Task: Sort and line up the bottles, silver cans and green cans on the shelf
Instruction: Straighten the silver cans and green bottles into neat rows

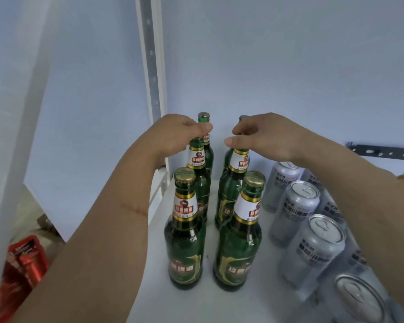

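Observation:
Several green glass bottles stand in two rows on the white shelf (pixel 189 304). My left hand (pixel 173 134) grips the top of the middle bottle in the left row (pixel 200 180). My right hand (pixel 264 136) pinches the top of the middle bottle in the right row (pixel 231 185). Two front bottles (pixel 184 231) (pixel 239 236) stand free with gold caps showing. Another bottle (pixel 204 117) stands behind each held one; the right one is mostly hidden by my hand. Silver cans (pixel 313 245) stand in rows to the right of the bottles. No green cans are visible.
A white upright post (pixel 151 61) with holes rises at the shelf's back left corner. A grey bracket (pixel 383 153) is fixed to the back wall at right. Red packages (pixel 21 264) lie below at lower left.

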